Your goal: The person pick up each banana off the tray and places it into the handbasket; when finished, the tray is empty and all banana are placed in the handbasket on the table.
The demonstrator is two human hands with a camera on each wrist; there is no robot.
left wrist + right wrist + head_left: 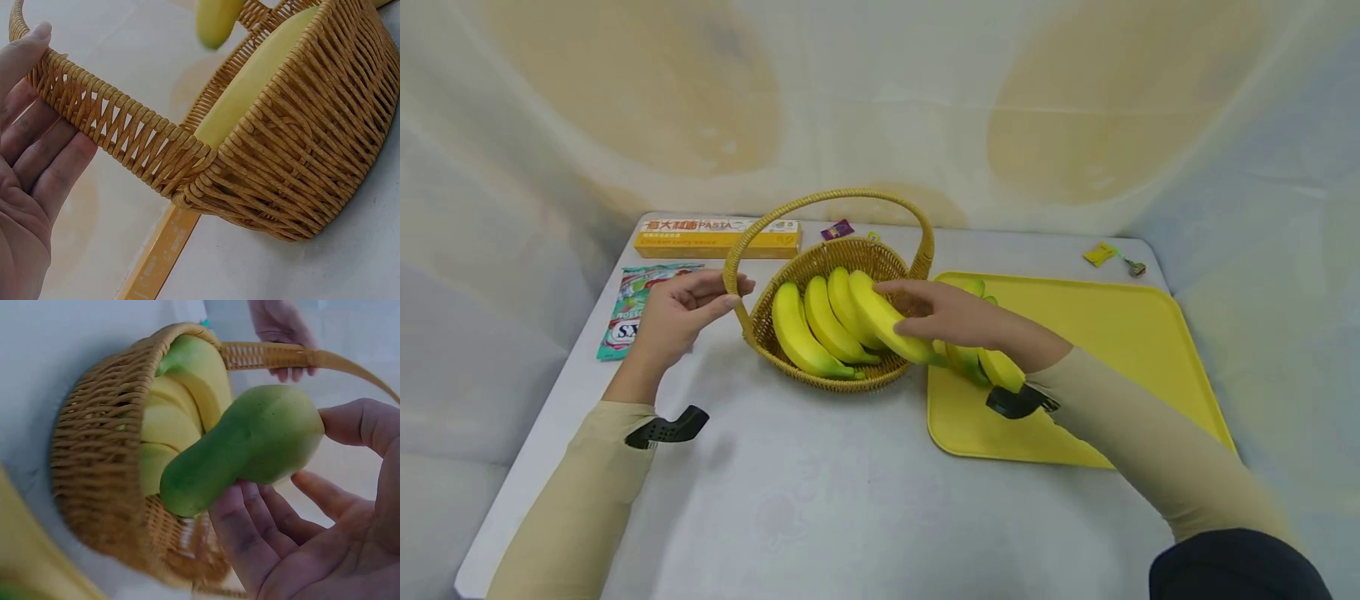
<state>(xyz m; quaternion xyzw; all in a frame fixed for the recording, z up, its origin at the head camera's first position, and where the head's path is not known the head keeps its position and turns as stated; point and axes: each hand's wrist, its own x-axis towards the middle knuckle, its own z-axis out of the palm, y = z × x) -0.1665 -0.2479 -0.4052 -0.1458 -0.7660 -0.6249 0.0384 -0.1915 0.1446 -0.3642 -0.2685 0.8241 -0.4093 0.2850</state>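
A wicker basket (842,385) with a tall arched handle stands on the white table, several bananas (801,337) lying side by side in it. My left hand (673,317) holds the left side of the handle (112,119) between thumb and fingers. Over the right part of the basket, my right hand (951,312) grips one more banana (269,431) between thumb and fingers. In the right wrist view its green stem end faces the camera. Beyond that wrist, several other bananas (1000,369) lie on a yellow tray (1105,358), partly hidden by the right hand and forearm.
A pasta box (715,242) lies at the back left, with a teal snack packet (632,312) in front of it. Behind the basket is a small purple wrapped item (837,230). Two small items, one a yellow packet (1100,253), lie behind the tray. Cloth hangs around the table.
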